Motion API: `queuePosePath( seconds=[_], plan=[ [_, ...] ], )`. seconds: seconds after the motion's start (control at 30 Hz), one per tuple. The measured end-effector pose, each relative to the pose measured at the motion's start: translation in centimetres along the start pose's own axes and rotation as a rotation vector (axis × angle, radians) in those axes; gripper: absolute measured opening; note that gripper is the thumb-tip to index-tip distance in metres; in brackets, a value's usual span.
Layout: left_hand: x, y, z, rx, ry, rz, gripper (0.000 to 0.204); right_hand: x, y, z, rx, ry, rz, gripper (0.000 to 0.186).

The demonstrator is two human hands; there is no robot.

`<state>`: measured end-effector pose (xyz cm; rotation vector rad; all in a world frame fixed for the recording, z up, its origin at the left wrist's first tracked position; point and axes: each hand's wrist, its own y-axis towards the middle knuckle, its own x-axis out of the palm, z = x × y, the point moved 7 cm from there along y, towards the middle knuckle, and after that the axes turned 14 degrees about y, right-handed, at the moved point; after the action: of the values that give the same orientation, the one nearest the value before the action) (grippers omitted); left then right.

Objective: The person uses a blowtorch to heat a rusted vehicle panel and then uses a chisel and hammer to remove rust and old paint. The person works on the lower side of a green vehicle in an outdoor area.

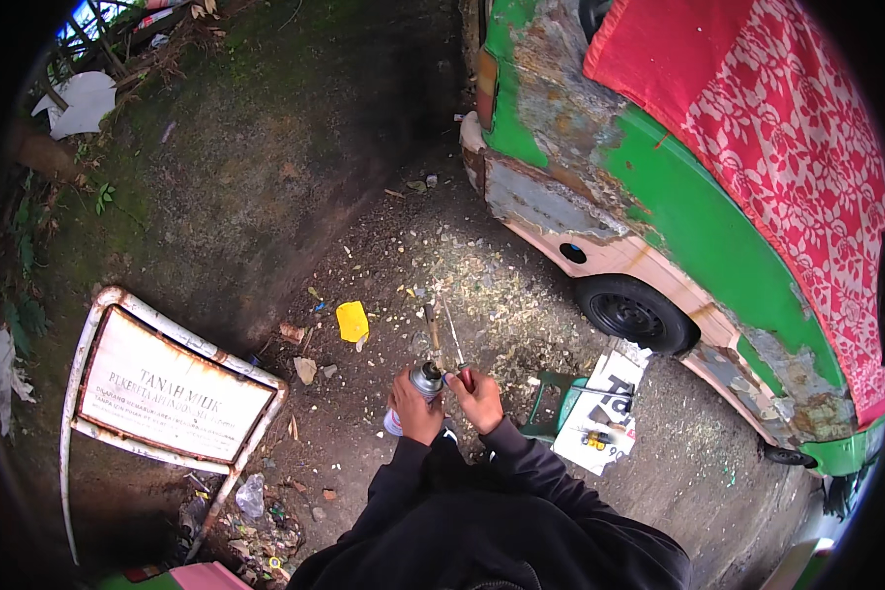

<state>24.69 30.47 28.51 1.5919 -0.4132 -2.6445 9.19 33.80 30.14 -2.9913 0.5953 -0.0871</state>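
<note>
My left hand (418,408) is wrapped round a gas canister (393,423) with a torch head (427,376) on top. The torch's brownish nozzle tube (432,329) points away from me. Close beside it, my right hand (477,401) is closed round the red handle (467,379) of a thin tool with a long metal shaft (454,334), which looks like a screwdriver. Its shaft runs nearly alongside the nozzle. My right fingertips are near the torch head; whether they touch it I cannot tell. No flame can be made out.
A green stool (551,408) stands to my right, beside a white printed sheet (600,418) with small yellow-black items. Beyond is a rusty green-and-pink van (678,197) under a red patterned cloth (777,147). A rusty-framed sign (167,393) stands left. Yellow scrap (352,322) lies on the littered ground.
</note>
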Motion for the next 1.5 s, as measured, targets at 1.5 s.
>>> queuePosePath(
  seconds=[1.5],
  plan=[
    [1.7,-41.9,12.1,-0.204,-0.48,-0.03,0.071,-38.2,-35.1,12.9,0.47,0.406,0.143,0.016]
  ],
)
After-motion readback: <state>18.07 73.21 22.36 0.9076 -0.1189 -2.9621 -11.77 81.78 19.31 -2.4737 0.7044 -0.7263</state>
